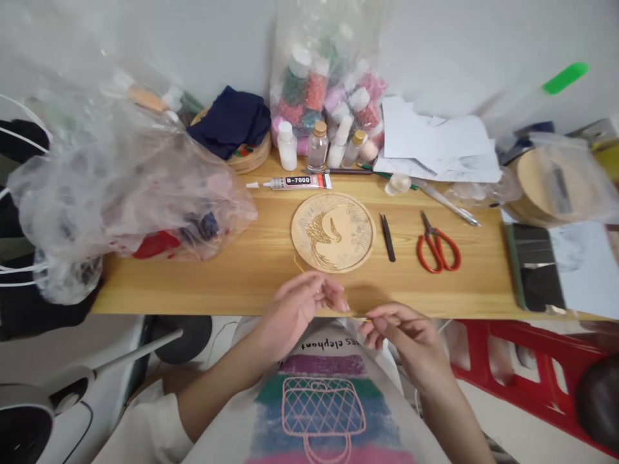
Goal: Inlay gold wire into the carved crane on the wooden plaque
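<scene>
Just off the table's front edge, my right hand (406, 335) pinches a thin gold cord (358, 316) between thumb and fingers. The cord spans the short gap to my left hand (302, 306), whose curled fingertips are closed on it. Past my left hand, another bit of the cord shows beside the round wooden plaque (348, 258). A raised gold bird with a curved crescent line and fine drawn plants covers the plaque. Black tweezers (387, 238) lie right of it, and red-handled pliers or snips (438, 243) lie farther right.
A B-7000 glue tube (300, 182) lies behind the plaque, its cap off beside it. Small bottles (318, 147) and a bag of colored jars stand at the back. Crumpled plastic bags (120, 193) fill the left; a phone (536, 267) and papers (435, 138) are on the right.
</scene>
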Action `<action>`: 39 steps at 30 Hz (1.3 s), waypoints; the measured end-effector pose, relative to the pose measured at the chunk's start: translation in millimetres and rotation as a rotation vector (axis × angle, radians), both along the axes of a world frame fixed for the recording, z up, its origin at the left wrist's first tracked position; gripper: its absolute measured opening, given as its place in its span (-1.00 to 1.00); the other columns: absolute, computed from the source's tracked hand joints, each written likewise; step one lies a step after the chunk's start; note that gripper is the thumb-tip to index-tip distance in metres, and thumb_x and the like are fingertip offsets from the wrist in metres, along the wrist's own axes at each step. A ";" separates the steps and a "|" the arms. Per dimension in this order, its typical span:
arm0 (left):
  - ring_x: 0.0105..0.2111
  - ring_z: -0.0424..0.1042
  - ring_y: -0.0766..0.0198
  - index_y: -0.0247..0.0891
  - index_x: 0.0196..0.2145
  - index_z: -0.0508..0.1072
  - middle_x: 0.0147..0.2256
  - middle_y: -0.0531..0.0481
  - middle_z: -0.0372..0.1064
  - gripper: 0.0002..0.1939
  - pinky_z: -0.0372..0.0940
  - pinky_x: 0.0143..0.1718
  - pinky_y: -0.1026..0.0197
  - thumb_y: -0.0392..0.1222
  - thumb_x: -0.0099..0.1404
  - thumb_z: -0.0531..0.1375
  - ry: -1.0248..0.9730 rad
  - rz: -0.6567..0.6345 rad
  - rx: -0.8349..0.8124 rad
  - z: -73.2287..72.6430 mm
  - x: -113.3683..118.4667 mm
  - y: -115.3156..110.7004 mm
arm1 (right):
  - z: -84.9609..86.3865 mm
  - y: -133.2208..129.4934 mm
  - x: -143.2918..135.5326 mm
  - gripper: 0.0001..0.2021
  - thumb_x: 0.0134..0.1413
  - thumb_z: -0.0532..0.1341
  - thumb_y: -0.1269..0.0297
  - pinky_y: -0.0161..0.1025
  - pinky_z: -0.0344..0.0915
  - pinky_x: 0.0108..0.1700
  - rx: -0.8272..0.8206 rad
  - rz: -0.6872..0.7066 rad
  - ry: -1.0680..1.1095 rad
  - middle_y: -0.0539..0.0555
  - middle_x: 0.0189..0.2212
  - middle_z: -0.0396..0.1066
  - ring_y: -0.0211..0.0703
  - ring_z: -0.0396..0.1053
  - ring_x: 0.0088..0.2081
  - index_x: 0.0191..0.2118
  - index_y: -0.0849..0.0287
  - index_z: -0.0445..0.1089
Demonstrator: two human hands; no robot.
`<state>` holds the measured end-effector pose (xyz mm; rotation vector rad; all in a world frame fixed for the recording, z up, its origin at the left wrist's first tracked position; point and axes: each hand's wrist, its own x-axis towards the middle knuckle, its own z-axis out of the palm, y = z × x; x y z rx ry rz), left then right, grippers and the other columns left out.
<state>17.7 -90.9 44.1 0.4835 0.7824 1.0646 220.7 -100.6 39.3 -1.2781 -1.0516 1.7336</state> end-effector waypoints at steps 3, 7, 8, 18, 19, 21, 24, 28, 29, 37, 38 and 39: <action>-0.54 0.32 0.34 -0.28 -0.37 0.37 -0.66 0.17 0.15 -0.72 0.30 -0.23 0.17 0.01 0.34 0.17 -0.104 -0.057 -0.034 5.3 -2.9 5.7 | -1.6 -0.3 2.0 -0.91 0.08 0.34 0.25 -0.34 0.47 -0.50 0.070 0.147 -0.079 0.05 -0.48 0.59 -0.21 0.52 -0.53 -0.27 0.08 0.57; -0.71 -0.13 0.49 -0.23 -0.49 0.24 -0.71 0.27 -0.18 -0.66 0.13 -0.54 0.34 0.00 0.36 0.14 -0.167 -0.153 -0.063 7.8 -10.5 11.6 | -1.4 6.6 11.0 -0.90 0.09 0.32 0.32 -0.31 0.52 -0.35 0.284 0.380 -0.260 0.04 -0.40 0.61 -0.18 0.57 -0.41 -0.26 0.04 0.59; -0.72 -0.19 0.49 -0.23 -0.50 0.22 -0.72 0.27 -0.21 -0.65 0.01 -0.61 0.37 0.01 0.35 0.14 -0.182 -0.191 -0.065 8.4 -13.1 12.6 | -1.0 9.5 15.6 -0.87 0.10 0.31 0.34 -0.31 0.52 -0.34 0.320 0.435 -0.311 0.03 -0.38 0.62 -0.18 0.58 -0.38 -0.24 0.03 0.59; -0.69 -0.11 0.49 -0.26 -0.55 0.26 -0.69 0.20 -0.06 -0.59 -0.26 -0.62 0.26 0.06 0.31 0.18 -0.007 -0.462 -0.055 29.2 -31.6 18.1 | 41.6 52.7 14.7 -0.86 0.17 0.28 0.33 -0.34 0.48 -0.36 0.601 0.259 -0.505 0.00 -0.34 0.59 -0.24 0.52 -0.40 -0.17 0.01 0.53; -0.69 -0.10 0.48 -0.26 -0.55 0.26 -0.69 0.20 -0.04 -0.59 -0.25 -0.61 0.25 0.07 0.31 0.18 0.000 -0.489 -0.051 30.5 -31.1 18.6 | 45.9 57.1 5.1 -0.78 0.18 0.26 0.36 -0.31 0.49 -0.30 0.685 0.263 -0.506 0.01 -0.25 0.58 -0.23 0.52 -0.33 -0.06 -0.02 0.49; -0.68 -0.10 0.48 -0.26 -0.55 0.25 -0.68 0.20 -0.02 -0.59 -0.25 -0.60 0.23 0.07 0.31 0.17 -0.007 -0.539 -0.041 32.1 -29.4 19.5 | 51.0 65.2 -13.8 -0.63 0.20 0.24 0.39 -0.24 0.50 -0.12 0.855 0.308 -0.533 0.03 -0.10 0.54 -0.19 0.51 -0.16 0.10 -0.03 0.39; -0.68 -0.12 0.48 -0.25 -0.54 0.23 -0.66 0.21 -0.04 -0.58 -0.27 -0.59 0.22 0.09 0.31 0.16 -0.019 -0.582 -0.039 32.7 -27.4 20.8 | 51.5 74.6 -33.1 -0.66 0.23 0.19 0.42 -0.18 0.45 0.04 1.044 0.394 -0.553 0.08 -0.03 0.51 -0.14 0.47 0.01 0.10 0.05 0.38; -0.65 -0.10 0.48 -0.27 -0.52 0.24 -0.63 0.20 -0.02 -0.60 -0.24 -0.60 0.25 0.05 0.36 0.11 -0.013 -0.676 -0.004 29.9 -28.7 23.4 | 45.2 79.7 -37.5 -0.83 0.20 0.22 0.48 -0.23 0.47 -0.09 1.157 0.366 -0.466 0.14 -0.21 0.55 -0.17 0.51 -0.14 -0.10 0.22 0.45; -0.65 -0.11 0.48 -0.27 -0.50 0.25 -0.63 0.21 -0.03 -0.61 -0.23 -0.60 0.26 0.03 0.38 0.09 -0.009 -0.711 0.015 28.7 -29.5 23.9 | 43.5 79.7 -36.2 -0.86 0.19 0.23 0.49 -0.24 0.48 -0.13 1.159 0.364 -0.447 0.14 -0.24 0.55 -0.17 0.51 -0.18 -0.14 0.24 0.45; -0.51 0.08 0.44 -0.27 -0.37 0.32 -0.51 0.16 0.10 -0.71 0.03 -0.48 0.34 -0.06 0.44 0.02 0.441 -0.645 0.200 30.2 -33.1 20.8 | 34.8 72.8 -26.0 -0.89 0.15 0.25 0.54 -0.25 0.47 -0.26 1.155 0.382 -0.446 0.14 -0.32 0.55 -0.18 0.52 -0.28 -0.22 0.26 0.47; -0.50 0.10 0.43 -0.27 -0.37 0.32 -0.50 0.16 0.11 -0.71 0.05 -0.46 0.34 -0.06 0.44 0.02 0.508 -0.623 0.214 31.4 -33.0 19.8 | 33.8 72.1 -25.6 -0.89 0.15 0.25 0.54 -0.25 0.47 -0.27 1.156 0.381 -0.451 0.13 -0.32 0.55 -0.18 0.52 -0.28 -0.21 0.25 0.47; -0.48 0.13 0.43 -0.26 -0.37 0.32 -0.49 0.16 0.14 -0.72 0.08 -0.43 0.34 -0.06 0.44 0.03 0.568 -0.602 0.228 32.2 -32.7 18.8 | 32.7 71.5 -25.5 -0.88 0.15 0.25 0.54 -0.25 0.47 -0.27 1.159 0.378 -0.455 0.13 -0.31 0.56 -0.19 0.52 -0.29 -0.21 0.25 0.47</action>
